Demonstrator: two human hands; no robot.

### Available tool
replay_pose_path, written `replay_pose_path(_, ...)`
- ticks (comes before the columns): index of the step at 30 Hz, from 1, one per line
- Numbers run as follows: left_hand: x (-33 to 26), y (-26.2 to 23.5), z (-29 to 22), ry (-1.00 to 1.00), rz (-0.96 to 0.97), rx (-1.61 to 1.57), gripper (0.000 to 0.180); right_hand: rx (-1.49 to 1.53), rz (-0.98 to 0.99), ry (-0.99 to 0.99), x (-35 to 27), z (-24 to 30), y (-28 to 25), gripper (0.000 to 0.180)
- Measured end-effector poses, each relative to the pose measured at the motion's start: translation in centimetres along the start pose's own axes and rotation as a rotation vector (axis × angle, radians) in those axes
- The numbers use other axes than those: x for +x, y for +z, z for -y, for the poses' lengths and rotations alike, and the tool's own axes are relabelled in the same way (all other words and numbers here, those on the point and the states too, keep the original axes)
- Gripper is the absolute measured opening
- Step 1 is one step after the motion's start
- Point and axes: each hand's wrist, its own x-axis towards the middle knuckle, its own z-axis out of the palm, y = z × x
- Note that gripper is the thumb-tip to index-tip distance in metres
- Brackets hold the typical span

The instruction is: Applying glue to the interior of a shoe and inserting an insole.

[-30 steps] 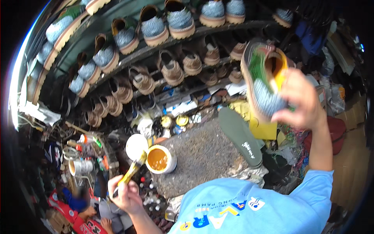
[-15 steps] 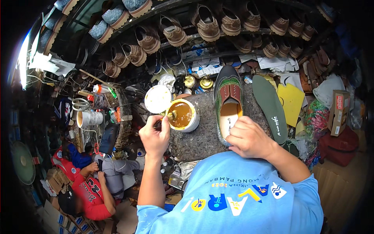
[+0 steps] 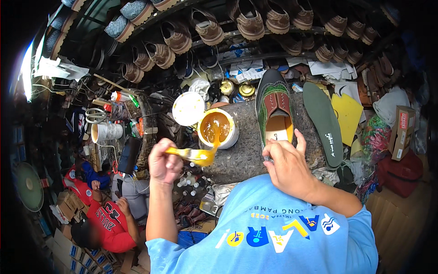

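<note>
Grey stone-like worktop (image 3: 248,150) at frame centre, carrying everything within reach. Upper right of centre: green-and-brown leather shoe (image 3: 273,114), heel steadied by right hand (image 3: 288,168), fingers curled on its rim, opening upward for gluing. Left of it, white tub of amber glue (image 3: 218,129), lid off. Left hand (image 3: 163,160), fingers clenched round glue-laden yellow brush (image 3: 194,155), dripping beside tub.

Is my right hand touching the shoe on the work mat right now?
Touching. The head view shows the right hand with its fingers resting on the heel end of the shoe, no gap visible between them.
</note>
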Motion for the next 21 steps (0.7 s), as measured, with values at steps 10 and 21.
replay_pose_path(10,-3.0,10.4,-5.7,0.452,0.09,-0.187,0.031,0.008,-0.226,-0.183,3.7,-1.1,-4.5,0.034)
replay_pose_path(21,-4.5,13.3,-8.6,0.739,0.146,-0.055,0.027,0.3,-0.01,-0.339,9.5,-11.7,-4.7,0.022)
